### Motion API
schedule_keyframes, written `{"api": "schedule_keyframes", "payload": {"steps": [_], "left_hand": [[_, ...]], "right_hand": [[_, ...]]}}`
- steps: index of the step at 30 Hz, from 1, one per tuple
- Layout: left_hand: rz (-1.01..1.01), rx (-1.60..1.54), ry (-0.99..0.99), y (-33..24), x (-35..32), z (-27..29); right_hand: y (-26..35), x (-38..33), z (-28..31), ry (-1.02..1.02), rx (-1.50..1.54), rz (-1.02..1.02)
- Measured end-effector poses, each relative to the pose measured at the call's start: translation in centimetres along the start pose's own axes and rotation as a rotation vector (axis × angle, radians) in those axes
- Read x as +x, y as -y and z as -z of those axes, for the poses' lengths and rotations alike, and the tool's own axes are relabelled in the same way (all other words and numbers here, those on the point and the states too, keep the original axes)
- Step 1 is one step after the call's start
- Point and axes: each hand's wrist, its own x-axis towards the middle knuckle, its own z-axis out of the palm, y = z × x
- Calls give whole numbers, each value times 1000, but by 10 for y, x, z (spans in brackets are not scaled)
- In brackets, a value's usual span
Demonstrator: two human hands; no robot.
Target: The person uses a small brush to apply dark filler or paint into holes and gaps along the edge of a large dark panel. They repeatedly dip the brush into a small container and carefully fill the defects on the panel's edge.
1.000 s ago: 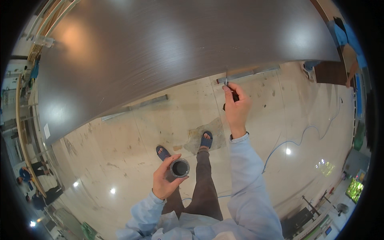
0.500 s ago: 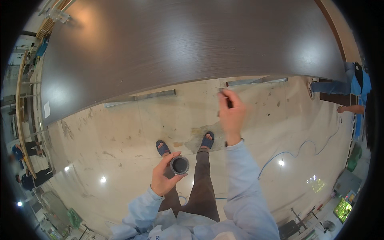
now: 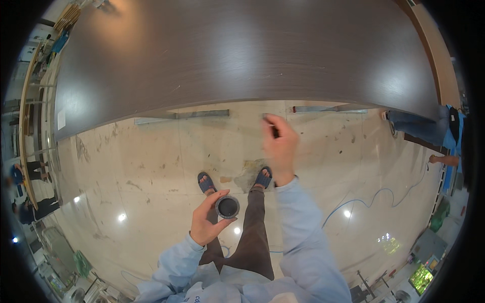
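Observation:
In my left hand (image 3: pixel 204 222) is a small round dark grey cup (image 3: pixel 227 207), gripped by its side between thumb and fingers. Its mouth faces up, and the inside looks dark or black. My right hand (image 3: pixel 282 146) is raised farther forward, over the floor just short of the table edge. Its fingers are curled in toward the thumb and slightly smeared by motion. Something dark shows at the fingertips and within the curl, too blurred to name. Both hands are apart from the dark brown tabletop (image 3: pixel 242 55).
Metal table legs (image 3: pixel 202 113) show under the table's near edge. A blue hose (image 3: pixel 374 204) winds across the pale floor (image 3: pixel 151 171) on the right. Another person in blue (image 3: pixel 419 123) stands at the right end; others are at far left, beside a long wooden-edged bench (image 3: pixel 24 121).
My right hand has shifted a little left, still curled. The left hand and cup have hardly moved. The view has tilted slightly, so the table edge sits a bit differently.

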Motion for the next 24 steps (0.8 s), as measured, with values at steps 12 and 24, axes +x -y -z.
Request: {"api": "schedule_keyframes", "payload": {"steps": [12, 24], "left_hand": [[-21, -55, -38, 17, -6, 46], [-44, -25, -22, 38, -15, 121]], "right_hand": [[9, -19, -29, -21, -2, -135], [31, -34, -66, -187, -69, -152]]}}
